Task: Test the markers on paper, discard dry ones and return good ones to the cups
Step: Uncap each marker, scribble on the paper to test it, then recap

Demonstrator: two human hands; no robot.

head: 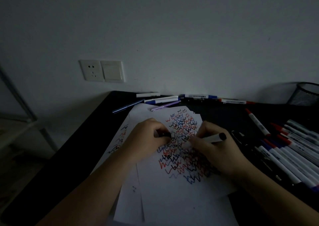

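Note:
A white sheet of paper [181, 196] lies on the dark desk, covered in its upper half with red, blue and black zigzag scribbles. My right hand [219, 155] grips a white marker with a black end [214, 138], its tip down on the scribbles. My left hand [146, 139] rests on the paper and pinches a small black cap [164, 134]. A row of several white markers with red, blue and black caps [293, 149] lies at the right.
More markers and pens [162, 100] lie along the wall at the desk's back edge. A black mesh cup [305, 93] stands at the far right corner. A second scribbled sheet [119, 139] sticks out at the left. A wall socket [101, 71] is above.

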